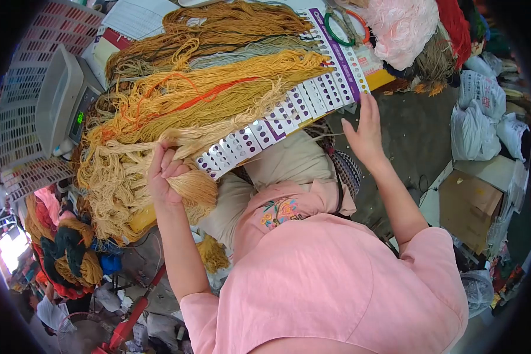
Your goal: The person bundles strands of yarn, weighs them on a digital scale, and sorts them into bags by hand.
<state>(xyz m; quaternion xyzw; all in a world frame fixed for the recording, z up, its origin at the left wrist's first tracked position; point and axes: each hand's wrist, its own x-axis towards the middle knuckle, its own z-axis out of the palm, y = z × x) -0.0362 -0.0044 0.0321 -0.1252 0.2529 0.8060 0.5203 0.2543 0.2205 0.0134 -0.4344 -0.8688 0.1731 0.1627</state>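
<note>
"Two bare hands: state of each?"

"Left hand [167,174]: fingers curled in, closed around a pale cream hank [196,187], whose thick end bulges out beside the fist. Right hand [369,134]: open, fingers extended, thumb spread apart; fingertips at the corner of the card. Whether they press on it, cannot tell. A thin strand passes near the thumb; whether held, cannot tell."

"Location of the hank?"

"Just beside the left end of the punched card [312,99], white with purple bands, which lies slanting across the near side of the work, above the lap."

"Threads laid out beyond the card?"

"Brown thread [236,23] farthest off; then grey-blue thread [242,54], yellow thread [218,68], olive-gold thread [218,107]. One red-orange length [225,92] crosses the yellow. Loose cream thread [115,192] heaped left of the left hand."

"Surroundings?"

"One scale [56,103], green readout lit, far left. One green ring [340,43] by the card's far end, near a fluffy pale pink bundle [401,32]. White bags [477,135] at right, above a cardboard box [469,203]."
</note>
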